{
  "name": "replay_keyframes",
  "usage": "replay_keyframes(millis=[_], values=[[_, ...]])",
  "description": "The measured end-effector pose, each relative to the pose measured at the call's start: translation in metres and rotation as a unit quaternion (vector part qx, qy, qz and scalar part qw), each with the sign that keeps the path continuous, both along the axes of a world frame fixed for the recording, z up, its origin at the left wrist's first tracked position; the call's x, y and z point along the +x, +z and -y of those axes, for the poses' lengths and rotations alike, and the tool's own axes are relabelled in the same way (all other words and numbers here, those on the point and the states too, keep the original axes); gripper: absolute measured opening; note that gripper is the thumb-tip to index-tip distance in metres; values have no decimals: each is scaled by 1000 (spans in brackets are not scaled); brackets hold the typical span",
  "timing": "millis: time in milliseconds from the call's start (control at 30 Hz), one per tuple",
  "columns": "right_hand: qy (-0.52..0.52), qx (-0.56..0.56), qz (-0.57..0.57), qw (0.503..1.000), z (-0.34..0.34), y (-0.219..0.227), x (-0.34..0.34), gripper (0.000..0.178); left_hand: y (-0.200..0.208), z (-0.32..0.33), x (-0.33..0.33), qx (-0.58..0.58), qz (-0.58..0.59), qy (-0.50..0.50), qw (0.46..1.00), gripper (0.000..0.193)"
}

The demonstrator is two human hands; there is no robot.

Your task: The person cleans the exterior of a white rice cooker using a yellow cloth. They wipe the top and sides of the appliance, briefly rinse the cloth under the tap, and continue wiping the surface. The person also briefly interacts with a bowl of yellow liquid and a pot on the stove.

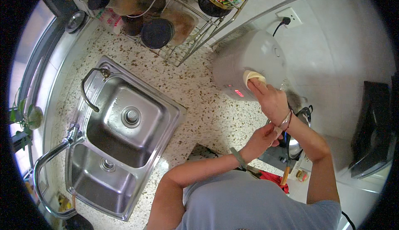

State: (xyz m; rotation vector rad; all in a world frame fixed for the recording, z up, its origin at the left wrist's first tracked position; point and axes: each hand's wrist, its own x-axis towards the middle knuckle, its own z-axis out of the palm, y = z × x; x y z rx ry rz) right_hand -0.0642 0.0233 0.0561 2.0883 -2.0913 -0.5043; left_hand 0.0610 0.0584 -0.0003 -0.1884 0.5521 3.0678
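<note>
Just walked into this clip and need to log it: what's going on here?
The person's right hand holds a folded pale cream cloth against a rounded glossy grey appliance with a lit red display. The left hand is by the right wrist; contact is hard to tell. A stainless-steel double sink sits to the left.

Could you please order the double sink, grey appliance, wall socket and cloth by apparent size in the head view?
1. Double sink
2. Grey appliance
3. Wall socket and cloth look too alike to rank.
</note>
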Motion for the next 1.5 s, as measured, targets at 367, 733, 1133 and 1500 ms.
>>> replay_keyframes(millis=[367, 733, 1133, 1500], values=[[-16, 0, -15, 1000, 25, -11, 3, 40, -12, 20, -1, -57, 10, 66, 996, 29], [-18, -18, 2, 1000, 64, -25, -26, 35, -10, 35, -14, -8, 5, 174, 985, 39], [23, 11, 61, 998, 42, -19, -18, 35, -12, 17, -14, 8, 6, 118, 993, 39], [-144, -39, 34, 988, 112, -24, -109, 30, 3, 59, -60, 15, 1, 167, 986, 51]])
